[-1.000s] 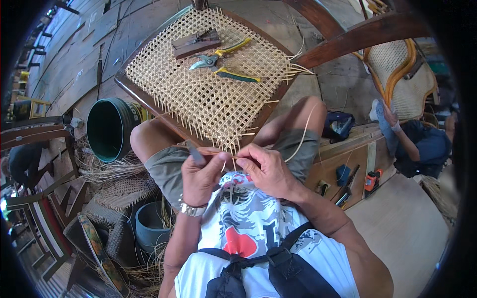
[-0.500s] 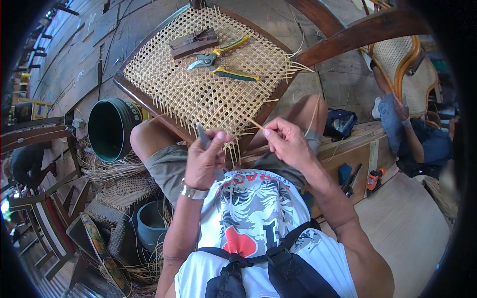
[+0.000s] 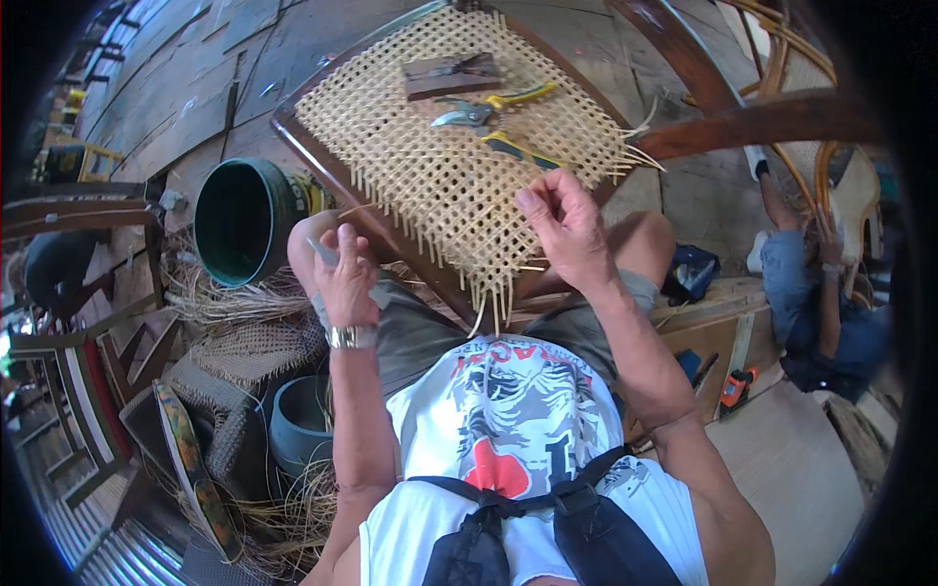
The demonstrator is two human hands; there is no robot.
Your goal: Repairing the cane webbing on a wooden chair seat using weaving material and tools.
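A woven cane seat [image 3: 430,176] in a dark wooden frame lies before me, loose strand ends sticking out along its near and right edges. Above its near right part is my right hand [image 3: 569,230], thumb and fingers pinched together; whatever they hold, if anything, is hidden. My left hand [image 3: 347,278] is off the frame's near left side, closed around a flat grey pointed tool [image 3: 323,252] whose kind I cannot make out. Pruning shears [image 3: 498,117] with yellow and green handles rest open on the cane, beside a brown wooden block [image 3: 451,76] with a dark metal piece on it.
A dark green bucket [image 3: 239,220] stands at the left, with loose cane strips [image 3: 234,283] and a blue-grey pot [image 3: 301,425] nearer me. Curved chair wood [image 3: 762,119] juts in from the right. Another person [image 3: 806,283] sits at the far right, beside an orange-black tool [image 3: 738,388].
My right hand has moved up over the cane, and the strand it pinched no longer shows. My left hand has drawn away leftward with the grey tool. The whole view has shifted slightly.
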